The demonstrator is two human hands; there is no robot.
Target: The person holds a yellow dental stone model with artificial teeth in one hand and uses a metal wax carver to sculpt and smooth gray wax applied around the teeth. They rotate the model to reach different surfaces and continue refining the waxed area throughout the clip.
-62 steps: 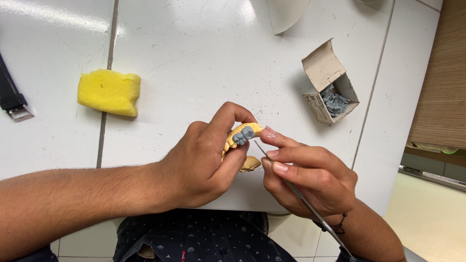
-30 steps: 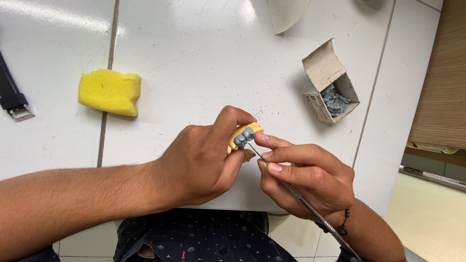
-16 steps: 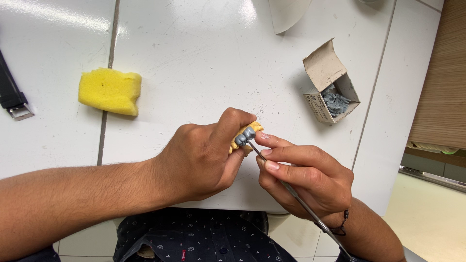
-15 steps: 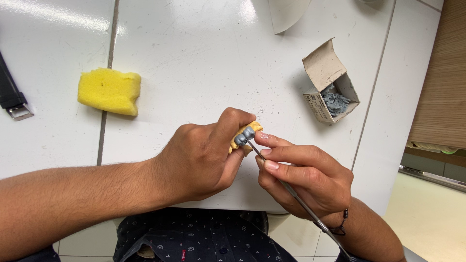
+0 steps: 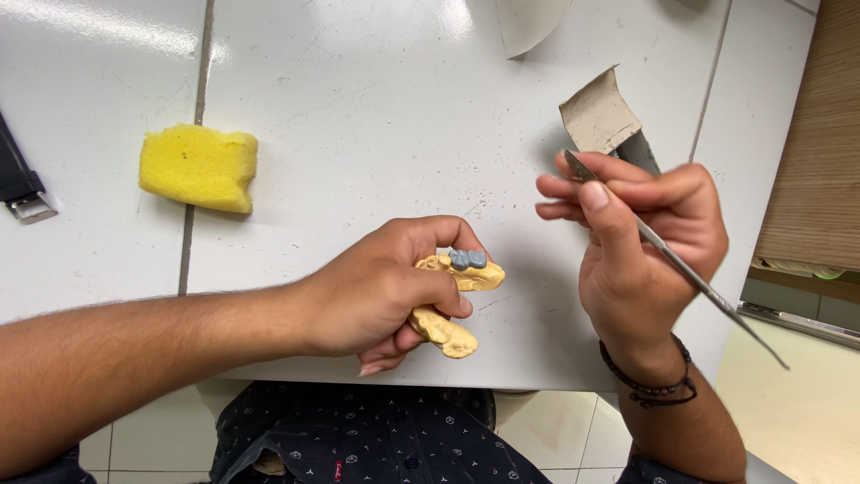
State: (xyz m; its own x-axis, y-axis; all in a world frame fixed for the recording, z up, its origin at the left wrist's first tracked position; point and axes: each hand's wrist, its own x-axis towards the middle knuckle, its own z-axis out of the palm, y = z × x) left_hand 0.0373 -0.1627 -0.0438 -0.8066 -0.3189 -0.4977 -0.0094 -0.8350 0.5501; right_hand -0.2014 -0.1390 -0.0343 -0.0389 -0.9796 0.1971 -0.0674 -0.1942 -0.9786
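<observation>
My left hand (image 5: pixel 385 291) grips a yellow dental cast (image 5: pixel 452 300) above the near edge of the white counter. Two small grey pieces (image 5: pixel 467 259) sit on top of the cast. My right hand (image 5: pixel 640 237) is raised to the right, pinching a thin metal tool (image 5: pixel 676 263) whose tip points up and left, toward the small cardboard box (image 5: pixel 602 116). The hand hides most of the box. The tool's tip is well apart from the cast.
A yellow sponge (image 5: pixel 199 167) lies on the white counter (image 5: pixel 376 116) at the left. A black strap with a metal end (image 5: pixel 20 184) sits at the far left edge. A white object (image 5: pixel 528 20) pokes in at the top. A wooden cabinet (image 5: pixel 820 143) stands at the right.
My right hand lifted the tool away from the grey pieces and moved up and right over the box. My left hand lowered slightly, still holding the cast.
</observation>
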